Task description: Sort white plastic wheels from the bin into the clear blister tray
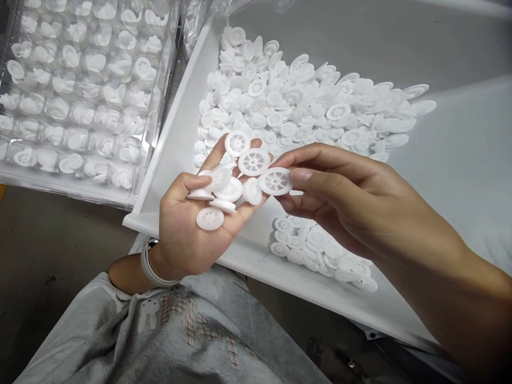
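White spoked discs (254, 161) | left hand (198, 224): half-open, cupping several | right hand (340, 184): thumb and fingers pinching one

Grey shirt (108, 341) — pale rabbit print (149, 314), plaid lettering (191, 325); white wristband (148, 266); dark floor (44, 240) — yellow patch (2, 191) at left edge.

Discs (338, 111) in bin (360, 48), tray (68, 191) left
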{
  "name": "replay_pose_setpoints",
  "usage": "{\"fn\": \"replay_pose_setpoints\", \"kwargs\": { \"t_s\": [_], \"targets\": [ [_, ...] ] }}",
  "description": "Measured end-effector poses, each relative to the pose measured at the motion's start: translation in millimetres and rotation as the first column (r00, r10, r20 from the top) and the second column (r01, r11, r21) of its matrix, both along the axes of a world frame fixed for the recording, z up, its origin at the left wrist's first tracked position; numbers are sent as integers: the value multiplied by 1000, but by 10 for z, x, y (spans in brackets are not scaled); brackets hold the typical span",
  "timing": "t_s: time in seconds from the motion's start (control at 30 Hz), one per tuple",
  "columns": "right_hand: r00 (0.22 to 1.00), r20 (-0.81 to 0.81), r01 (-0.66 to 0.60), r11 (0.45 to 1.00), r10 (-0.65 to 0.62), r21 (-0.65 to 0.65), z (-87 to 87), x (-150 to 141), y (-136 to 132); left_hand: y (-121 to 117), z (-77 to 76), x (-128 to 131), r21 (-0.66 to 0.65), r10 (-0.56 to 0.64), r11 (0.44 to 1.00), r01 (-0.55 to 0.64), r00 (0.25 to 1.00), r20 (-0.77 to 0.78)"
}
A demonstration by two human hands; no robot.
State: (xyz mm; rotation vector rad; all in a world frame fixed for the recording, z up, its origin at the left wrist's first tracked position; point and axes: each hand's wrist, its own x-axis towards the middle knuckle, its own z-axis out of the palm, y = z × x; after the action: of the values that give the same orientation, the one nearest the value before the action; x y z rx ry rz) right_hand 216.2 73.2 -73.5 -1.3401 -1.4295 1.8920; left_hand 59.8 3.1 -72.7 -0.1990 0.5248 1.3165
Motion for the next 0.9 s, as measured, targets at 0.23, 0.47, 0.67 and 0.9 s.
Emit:
{"fn": "replay_pose_setpoints", "kwargs": {
  "t_s": [0.23,0.47,0.67,0.9],
  "targets": [
    [1000,-17,15,999,-16,-28,0,-20,-3,-1,-12,1,-3,6,1000,-6,1000,-17],
    [998,-44,33,997,-36,-74,32,-38,0,-9,0,1,7,2,1000,-2,1000,-5],
    [999,-33,18,999,-20,-46,16,-30,-8,-12,-15,-10,54,-37,998,38,999,-21],
    [999,-38,-13,994,18,109,91,6,-46,-27,-1,-14,84,-82,993,85,996,-41]
  ]
}}
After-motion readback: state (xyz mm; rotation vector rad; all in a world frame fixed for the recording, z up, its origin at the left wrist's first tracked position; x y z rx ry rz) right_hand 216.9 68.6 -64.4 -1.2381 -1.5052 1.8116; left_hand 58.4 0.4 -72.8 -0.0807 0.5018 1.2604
